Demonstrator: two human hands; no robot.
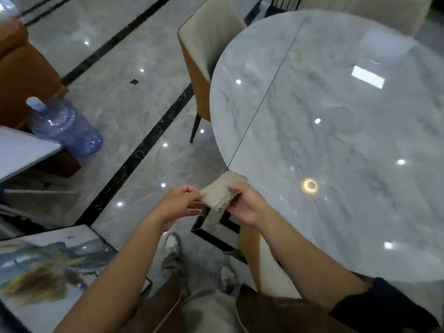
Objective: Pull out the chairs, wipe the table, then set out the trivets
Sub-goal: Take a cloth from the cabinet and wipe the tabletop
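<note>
A folded grey-beige cloth (222, 192) with a scalloped edge is held between both hands just off the near left edge of the glossy grey marble table (336, 131). My left hand (180, 203) pinches its left side and my right hand (247, 204) grips its right side. One chair (206, 51) with a cream seat and orange back stands at the table's far left edge. Another orange and cream chair (254, 255) is right below my right forearm, tucked at the near edge. No trivets are in view.
A blue water jug (64, 123) stands on the marble floor at the left beside an orange armchair (21, 68). A framed painting (48, 267) lies at the lower left. A white board (21, 150) juts in from the left edge.
</note>
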